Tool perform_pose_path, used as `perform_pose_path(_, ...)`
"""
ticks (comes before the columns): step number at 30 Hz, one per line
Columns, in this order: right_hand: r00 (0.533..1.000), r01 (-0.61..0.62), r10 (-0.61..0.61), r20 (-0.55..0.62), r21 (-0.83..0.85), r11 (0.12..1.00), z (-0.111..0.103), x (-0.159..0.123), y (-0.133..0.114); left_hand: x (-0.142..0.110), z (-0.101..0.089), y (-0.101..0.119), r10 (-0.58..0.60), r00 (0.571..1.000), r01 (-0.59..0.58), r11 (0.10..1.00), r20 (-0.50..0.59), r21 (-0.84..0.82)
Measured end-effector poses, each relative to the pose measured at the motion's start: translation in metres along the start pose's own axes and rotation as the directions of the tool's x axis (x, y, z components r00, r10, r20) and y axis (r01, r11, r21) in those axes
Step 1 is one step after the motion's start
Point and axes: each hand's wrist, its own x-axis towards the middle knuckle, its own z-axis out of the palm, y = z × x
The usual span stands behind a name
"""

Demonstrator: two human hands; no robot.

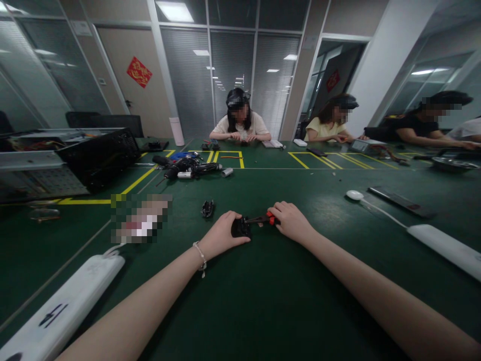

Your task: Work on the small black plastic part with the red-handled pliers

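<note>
My left hand (224, 233) is closed around a small black plastic part (240, 228), which it holds low over the green table. In my right hand (291, 219) is a pair of pliers (259, 219) with red and black handles. The pliers' jaws point left and meet the upper edge of the black part; whether they grip it cannot be made out. A second black piece (207, 208), open on top, lies a little beyond my left hand. Just under the pliers is a tiny pale scrap (260, 225).
White power banks (63, 301) (443, 245) lie left and right with cables. A black computer case (101, 155) stands far left, near a heap of cables and tools (188, 168). A dark phone (400, 200) lies right. Several people sit across the table, one person (240, 120) directly opposite.
</note>
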Motion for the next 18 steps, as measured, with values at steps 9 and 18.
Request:
perform_pose_path(9, 1.000, 0.014, -0.014, -0.007, 0.011, 1.000, -0.0008, -0.0004, 0.0001, -0.0001, 0.0005, -0.0013, -0.003, 1.000, 0.003, 1.000, 0.008, 0.002)
perform_pose_path(18, 1.000, 0.009, -0.009, -0.001, -0.002, 1.000, -0.0013, -0.0005, -0.0003, -0.0007, -0.0021, 0.0031, 0.032, 0.999, -0.031, 0.999, -0.004, 0.033)
